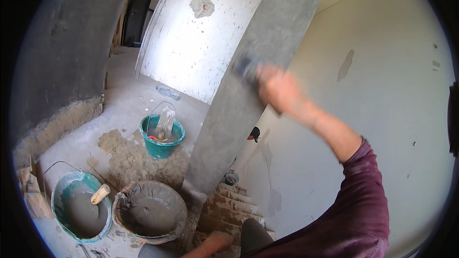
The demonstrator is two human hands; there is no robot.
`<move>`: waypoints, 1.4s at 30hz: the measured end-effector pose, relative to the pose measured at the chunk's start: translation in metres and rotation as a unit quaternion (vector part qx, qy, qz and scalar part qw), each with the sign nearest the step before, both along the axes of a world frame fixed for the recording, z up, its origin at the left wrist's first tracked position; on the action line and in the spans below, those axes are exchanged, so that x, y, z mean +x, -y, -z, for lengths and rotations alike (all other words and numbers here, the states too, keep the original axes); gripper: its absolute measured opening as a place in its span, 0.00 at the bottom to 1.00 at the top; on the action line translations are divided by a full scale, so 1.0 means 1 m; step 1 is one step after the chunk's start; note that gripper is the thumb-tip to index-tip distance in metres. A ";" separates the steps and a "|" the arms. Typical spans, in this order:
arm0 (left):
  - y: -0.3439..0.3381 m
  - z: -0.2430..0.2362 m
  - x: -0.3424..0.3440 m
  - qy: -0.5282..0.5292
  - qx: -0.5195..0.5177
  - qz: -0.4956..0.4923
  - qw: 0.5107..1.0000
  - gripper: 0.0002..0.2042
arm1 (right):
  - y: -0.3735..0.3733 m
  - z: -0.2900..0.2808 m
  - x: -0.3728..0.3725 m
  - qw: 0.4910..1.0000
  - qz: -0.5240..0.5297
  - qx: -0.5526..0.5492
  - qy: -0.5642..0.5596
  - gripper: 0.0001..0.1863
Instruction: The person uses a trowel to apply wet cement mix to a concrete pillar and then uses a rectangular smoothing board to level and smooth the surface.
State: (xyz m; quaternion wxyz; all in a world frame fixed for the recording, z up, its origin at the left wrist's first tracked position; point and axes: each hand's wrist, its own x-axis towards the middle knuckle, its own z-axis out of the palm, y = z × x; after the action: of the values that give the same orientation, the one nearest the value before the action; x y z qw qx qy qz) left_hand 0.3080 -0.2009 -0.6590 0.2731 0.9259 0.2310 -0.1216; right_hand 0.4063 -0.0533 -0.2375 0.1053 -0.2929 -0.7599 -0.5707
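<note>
My right hand is raised at the grey plastered pillar, its fingers closed around a dark grey hand-sized thing. That thing is against or very near the pillar's face; motion blur hides its exact kind. Low in the picture, my left hand hangs beside my knee, over the stairs. How its fingers lie does not show clearly, and I make out nothing in it.
A tub of wet mortar stands near a green bucket with a wooden-handled tool. Farther off, another green bucket holds a flat trowel. Stairs drop beside the pillar; a person's dark-capped head shows below.
</note>
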 end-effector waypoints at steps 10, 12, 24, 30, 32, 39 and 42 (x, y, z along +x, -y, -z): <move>0.022 -0.017 -0.006 0.125 -0.140 -0.203 0.961 0.16 | 0.018 -0.171 -0.029 0.989 -0.031 0.112 -0.092 0.10; 0.007 0.087 0.023 0.199 -0.058 -0.186 0.960 0.15 | 0.015 -0.181 -0.038 0.989 -0.003 0.093 -0.113 0.11; 0.029 -0.014 -0.019 0.146 -0.003 -0.131 0.981 0.09 | 0.038 -0.053 -0.014 0.997 0.038 -0.041 0.061 0.24; 0.000 0.047 0.012 0.021 0.025 0.025 0.999 0.11 | -0.002 -0.174 -0.027 0.986 0.056 0.159 -0.007 0.24; -0.010 0.039 0.022 -0.007 0.036 0.059 0.998 0.12 | -0.001 -0.245 -0.014 0.966 0.000 0.248 -0.074 0.14; 0.007 0.017 -0.004 0.058 0.046 -0.025 0.997 0.12 | 0.027 -0.017 0.010 0.993 0.069 0.039 0.092 0.25; 0.009 0.009 0.000 0.061 0.047 -0.001 0.997 0.13 | 0.024 -0.087 0.026 0.993 0.062 0.105 0.010 0.22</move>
State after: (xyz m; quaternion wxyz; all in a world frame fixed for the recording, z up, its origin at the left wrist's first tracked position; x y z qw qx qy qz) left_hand 0.3083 -0.2099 -0.6683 0.2433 0.9432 0.2199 -0.0535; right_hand 0.4325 -0.0777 -0.1507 0.0920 -0.3209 -0.6774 -0.6555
